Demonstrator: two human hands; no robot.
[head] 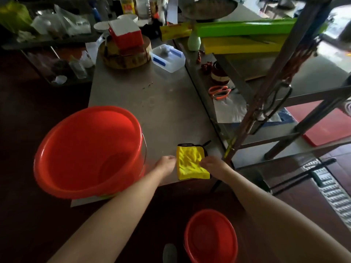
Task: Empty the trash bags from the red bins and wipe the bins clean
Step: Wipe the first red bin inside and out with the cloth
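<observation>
Now we pinch the yellow cloth (191,164) between left hand (165,165) and right hand (212,165); beside the left grip, the rim-perched red bin (89,150) risks toppling if nudged.

Large bin (89,150): red
Small bin (210,237): red
Cloth (190,162): yellow, black trim
Table (152,95): grey
Scissors (219,92): orange

A grey steel table (163,103) runs up the middle of the frame. At its lower-left corner stands a large, empty red plastic bin (87,150); a folded yellow cloth with black edging (191,163) lies at the lower-right edge. At the far end sit a round wooden chopping block (125,56) and a clear lidded plastic box (168,57). A smaller red plastic bin (210,237) stands on the dark floor (28,215) at the bottom of the frame.
</observation>
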